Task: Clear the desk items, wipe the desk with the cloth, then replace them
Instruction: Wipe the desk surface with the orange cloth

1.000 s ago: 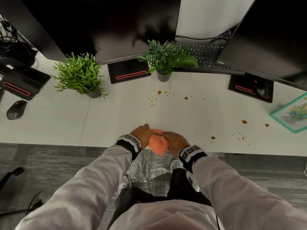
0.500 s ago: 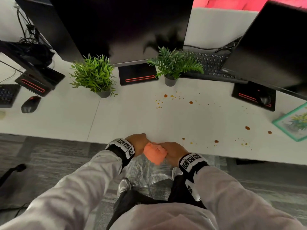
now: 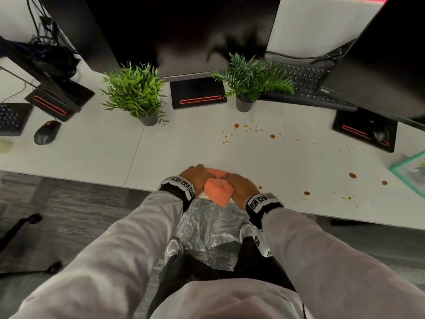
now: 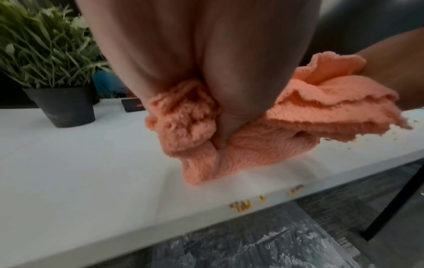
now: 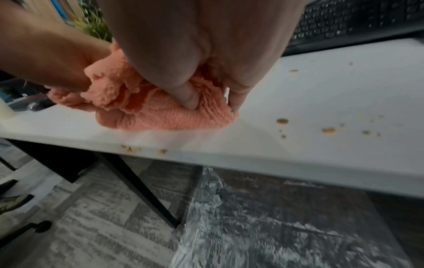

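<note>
Both hands hold a bunched orange cloth (image 3: 218, 191) at the front edge of the white desk (image 3: 92, 155). My left hand (image 3: 195, 177) grips its left part, and in the left wrist view the cloth (image 4: 252, 145) bulges out below the curled fingers (image 4: 220, 112). My right hand (image 3: 241, 187) grips the right part; its fingertips (image 5: 190, 98) dig into the cloth (image 5: 160, 116). The cloth's underside touches the desk. Orange-brown stains (image 3: 236, 125) and crumbs (image 3: 307, 193) dot the desk to the right. Small crumbs (image 4: 242, 204) lie on the front edge.
Two potted plants (image 3: 135, 93) (image 3: 249, 81) stand at the back by a monitor base (image 3: 198, 93). A keyboard (image 3: 305, 86) lies behind the right plant, a second base with a mouse (image 3: 365, 130) further right, a framed picture (image 3: 411, 171) at the right edge, another mouse (image 3: 47, 132) left.
The hands stay together on the cloth at the desk's front edge, kneading it slightly. The head view has shifted, so the desk items appear further right and lower.
</note>
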